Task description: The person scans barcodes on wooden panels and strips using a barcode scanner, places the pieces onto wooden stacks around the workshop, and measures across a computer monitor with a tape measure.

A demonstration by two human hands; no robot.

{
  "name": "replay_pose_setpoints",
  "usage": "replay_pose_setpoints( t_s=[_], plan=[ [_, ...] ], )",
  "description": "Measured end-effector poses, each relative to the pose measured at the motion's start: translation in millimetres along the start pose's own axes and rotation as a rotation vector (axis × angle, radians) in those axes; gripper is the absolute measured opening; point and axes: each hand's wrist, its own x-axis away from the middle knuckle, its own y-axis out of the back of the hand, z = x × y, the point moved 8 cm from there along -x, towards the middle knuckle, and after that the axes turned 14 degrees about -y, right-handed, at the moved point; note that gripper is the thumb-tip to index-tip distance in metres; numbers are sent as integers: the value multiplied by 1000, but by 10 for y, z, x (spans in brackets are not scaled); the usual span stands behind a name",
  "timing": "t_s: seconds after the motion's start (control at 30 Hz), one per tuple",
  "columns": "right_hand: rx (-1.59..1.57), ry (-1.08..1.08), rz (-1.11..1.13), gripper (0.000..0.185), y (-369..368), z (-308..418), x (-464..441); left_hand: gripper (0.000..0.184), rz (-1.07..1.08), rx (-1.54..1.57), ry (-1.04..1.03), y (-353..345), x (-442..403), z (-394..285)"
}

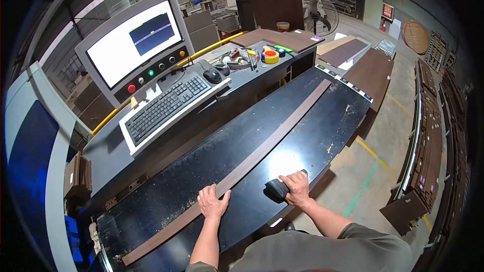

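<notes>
A long, narrow brown strip (275, 138) lies diagonally across the black table (252, 116). My left hand (213, 201) rests on the strip's lower half, its fingers apart and touching the strip and its edge. To the right, my right hand (296, 187) is wrapped round a black handheld device (277, 190), which is held just over the table near its front edge. A bright patch of light shows on the table beyond the device. Small chips and dust are scattered on the black surface.
Behind the table stand a monitor (136, 43), a keyboard (169, 106) and a mouse (212, 75). Tools and a yellow tape roll (271, 57) lie on the back counter. Brown panels (370, 73) extend beyond the table's far end; stacked boards (428, 141) stand at the right.
</notes>
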Motion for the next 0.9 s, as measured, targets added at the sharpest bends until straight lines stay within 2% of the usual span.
replay_pose_setpoints(
  t_s=[0.9],
  plan=[
    [-4,-8,5,46,-15,9,-18,65,56,19,34,-58,1,38]
  ],
)
